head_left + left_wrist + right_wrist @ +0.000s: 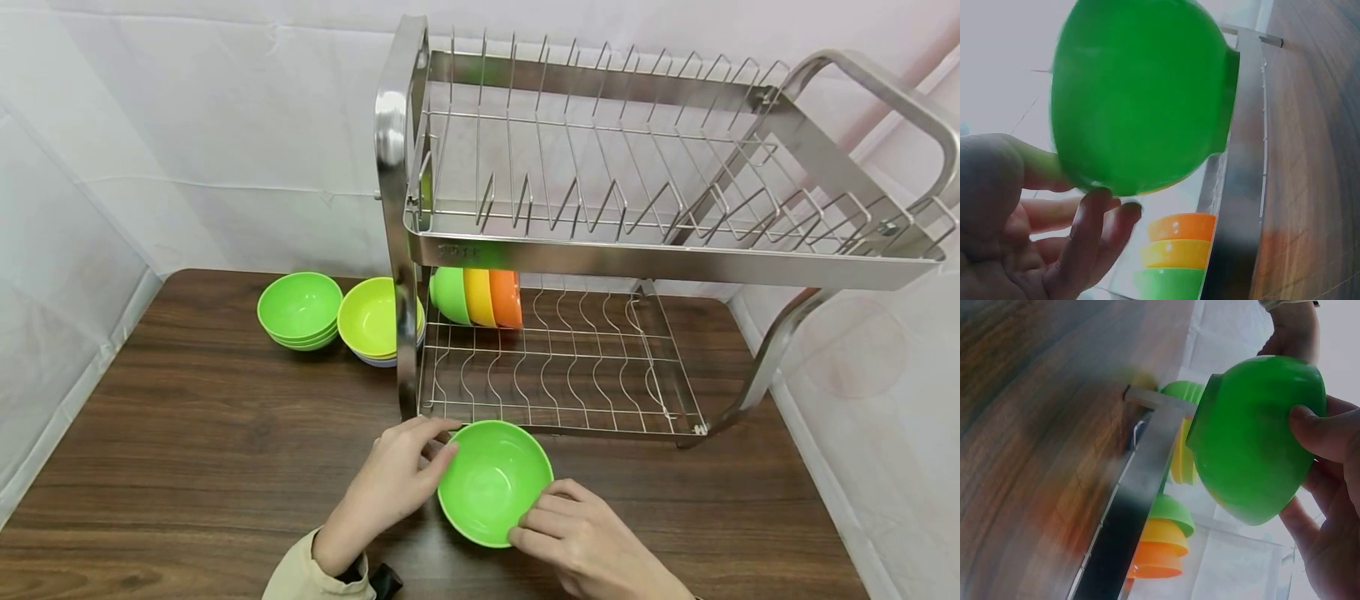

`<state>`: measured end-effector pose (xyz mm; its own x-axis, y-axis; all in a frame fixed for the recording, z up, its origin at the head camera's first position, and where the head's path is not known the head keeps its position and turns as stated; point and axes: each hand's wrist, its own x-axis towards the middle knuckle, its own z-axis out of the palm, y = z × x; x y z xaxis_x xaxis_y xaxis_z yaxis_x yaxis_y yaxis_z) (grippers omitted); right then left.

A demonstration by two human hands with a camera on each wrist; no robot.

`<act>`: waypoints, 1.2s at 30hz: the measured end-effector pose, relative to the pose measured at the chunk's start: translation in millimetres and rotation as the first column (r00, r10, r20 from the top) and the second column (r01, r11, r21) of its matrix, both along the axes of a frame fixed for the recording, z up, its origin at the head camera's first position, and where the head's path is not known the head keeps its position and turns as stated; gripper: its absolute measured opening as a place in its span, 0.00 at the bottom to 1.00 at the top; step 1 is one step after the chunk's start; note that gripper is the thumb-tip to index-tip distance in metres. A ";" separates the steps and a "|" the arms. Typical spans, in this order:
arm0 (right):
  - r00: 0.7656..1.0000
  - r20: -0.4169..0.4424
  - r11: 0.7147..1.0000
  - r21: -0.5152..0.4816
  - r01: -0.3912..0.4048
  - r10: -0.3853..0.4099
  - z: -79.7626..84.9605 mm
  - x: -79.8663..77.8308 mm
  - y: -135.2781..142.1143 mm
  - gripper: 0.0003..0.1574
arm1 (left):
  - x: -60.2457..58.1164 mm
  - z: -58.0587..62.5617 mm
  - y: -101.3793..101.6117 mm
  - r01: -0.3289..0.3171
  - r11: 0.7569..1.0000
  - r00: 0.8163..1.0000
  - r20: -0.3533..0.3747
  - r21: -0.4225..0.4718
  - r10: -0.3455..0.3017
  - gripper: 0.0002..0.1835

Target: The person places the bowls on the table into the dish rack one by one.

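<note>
A green bowl (491,487) is held up in front of the rack's lower tier, its inside facing up in the head view. My right hand (581,537) grips its near right rim, with the thumb on the outer wall in the right wrist view. At the left rim, my left hand (401,471) pinches the bowl, its thumb by the inside edge and fingertips against the outside in the left wrist view. The bowl's foot (1204,415) shows from below. On the rack's lower tier, green, yellow and orange bowls (506,298) stand on edge, nested together.
A two-tier metal dish rack (675,265) stands at the back of the wooden table (225,467). Left of it are a stack of green bowls (300,307) and a stack topped by a yellow-green bowl (369,317), partly behind the rack's post. White sheeting (187,125) hangs behind.
</note>
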<state>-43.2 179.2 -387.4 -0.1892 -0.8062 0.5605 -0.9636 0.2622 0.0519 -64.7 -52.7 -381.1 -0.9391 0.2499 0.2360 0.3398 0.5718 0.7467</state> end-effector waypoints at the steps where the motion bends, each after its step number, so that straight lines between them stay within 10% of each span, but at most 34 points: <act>1: 1.000 -0.001 1.000 -0.003 0.009 -0.009 1.0 -0.5 1.0 0.21 | -0.1 0.7 -1.4 -0.010 1.000 1.000 -0.015 0.024 0.010 0.11; 13: 0.994 -0.017 0.991 -0.080 0.107 -0.109 12.4 -16.4 16.5 0.17 | -15.7 4.2 -30.5 -0.244 0.957 0.943 -0.190 0.160 0.272 0.17; 27: 0.953 0.197 0.915 -0.292 0.280 -0.229 22.2 -70.7 35.6 0.18 | -41.5 -10.9 -33.6 -0.175 0.958 0.981 -0.040 0.226 0.189 0.13; 31: 0.907 0.310 0.864 -0.326 0.382 -0.284 26.6 -90.3 36.8 0.06 | -43.3 -13.5 -33.0 -0.199 0.958 0.977 -0.040 0.208 0.211 0.12; 36: 0.758 0.584 0.742 -0.364 0.563 -0.290 26.8 -116.5 36.1 0.13 | -44.9 -14.4 -32.4 -0.203 0.962 0.977 -0.025 0.184 0.211 0.11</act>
